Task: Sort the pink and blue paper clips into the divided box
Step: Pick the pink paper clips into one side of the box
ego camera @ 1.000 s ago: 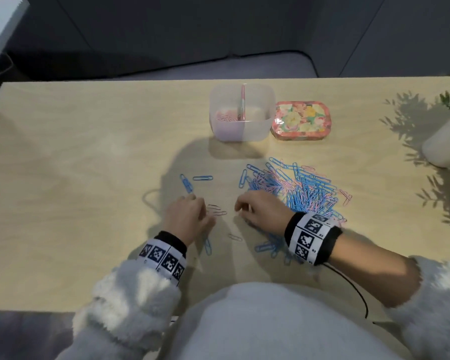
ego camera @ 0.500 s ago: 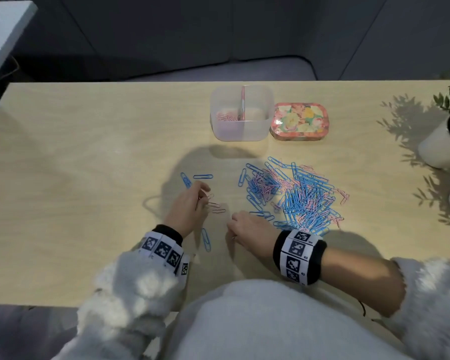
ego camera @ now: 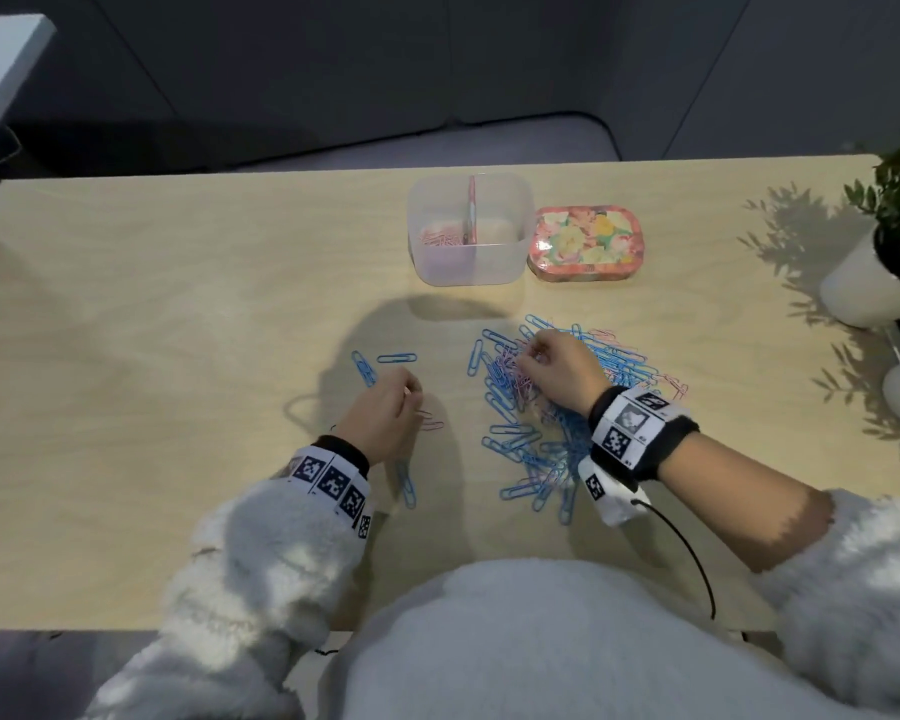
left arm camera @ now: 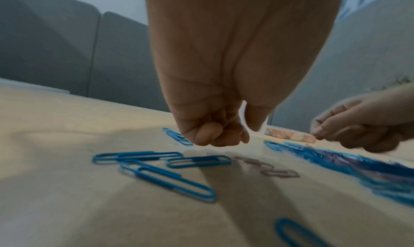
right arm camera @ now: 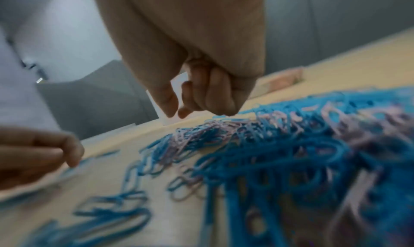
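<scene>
A clear divided box [ego camera: 510, 262] stands at the table's far side, with pink clips [ego camera: 440, 239] in its left compartment. A mixed pile of blue and pink paper clips [ego camera: 619, 371] lies in front of it. My right hand [ego camera: 531, 356] hovers over the pile's far left part, fingers curled. In the right wrist view, nothing shows between the thumb and forefinger tips of the right hand [right arm camera: 177, 112]. My left hand [ego camera: 409, 394] is a loose fist left of the pile; a thin pink wire seems to show between its fingers [left arm camera: 215, 135]. Two pink clips [ego camera: 432, 422] lie beside it.
A floral tin [ego camera: 585, 241] sits right of the box. Loose blue clips [ego camera: 365, 367] lie around the left hand, one [ego camera: 406, 483] nearer me. White plant pots [ego camera: 868, 288] stand at the right edge. A cable [ego camera: 692, 558] trails from my right wrist.
My right hand has moved from the table in front of me up and right onto the far left of the pile. The left hand has stayed in about the same place.
</scene>
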{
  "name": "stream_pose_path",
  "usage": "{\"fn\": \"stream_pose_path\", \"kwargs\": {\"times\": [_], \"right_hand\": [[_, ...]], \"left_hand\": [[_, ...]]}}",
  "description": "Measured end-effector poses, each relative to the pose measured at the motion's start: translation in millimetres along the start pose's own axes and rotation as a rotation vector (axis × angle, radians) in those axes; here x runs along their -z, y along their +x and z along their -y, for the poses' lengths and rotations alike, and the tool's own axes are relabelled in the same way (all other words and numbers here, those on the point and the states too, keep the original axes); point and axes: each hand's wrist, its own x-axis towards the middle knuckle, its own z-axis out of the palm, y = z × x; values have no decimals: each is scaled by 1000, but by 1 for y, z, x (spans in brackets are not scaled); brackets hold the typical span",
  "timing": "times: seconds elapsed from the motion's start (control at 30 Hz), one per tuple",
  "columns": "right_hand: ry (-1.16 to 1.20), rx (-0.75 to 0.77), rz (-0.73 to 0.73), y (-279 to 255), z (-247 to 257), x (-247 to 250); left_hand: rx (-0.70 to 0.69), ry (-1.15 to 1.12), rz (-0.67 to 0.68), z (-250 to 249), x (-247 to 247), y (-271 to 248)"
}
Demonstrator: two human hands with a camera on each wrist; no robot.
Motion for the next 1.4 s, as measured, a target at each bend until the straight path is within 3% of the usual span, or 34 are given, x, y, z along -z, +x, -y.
{"fn": "stream_pose_path", "kwargs": {"times": [0.1, 0.17, 0.4, 0.57, 0.83, 0.97, 1.1, 1.2, 1.33, 1.4], "right_hand": [[-206, 16, -36, 4, 2, -6], [-223, 10, -7, 6, 3, -10], [180, 75, 87, 5, 28, 12], [461, 4, 226, 38, 69, 47], [741, -14, 12, 101, 135, 64], [685, -52, 75, 118, 150, 53], [520, -68, 136, 118, 152, 41], [560, -21, 106, 115, 148, 44], [616, 81, -71, 97, 127, 55], [647, 108, -154, 85, 107, 56]], "left_hand": [[-46, 129, 33, 3, -4, -2], [-83, 196, 22, 3, -6, -2], [-94, 306, 60, -1, -11, 1], [-136, 306, 64, -5, -14, 2], [-119, 215, 53, -3, -16, 4], [-107, 125, 58, -12, -2, 8], [-187, 96, -63, -35, 30, 36], [-238, 107, -210, -59, 59, 68], [-256, 78, -366, -82, 79, 114], [-221, 91, -371, -85, 79, 134]]}}
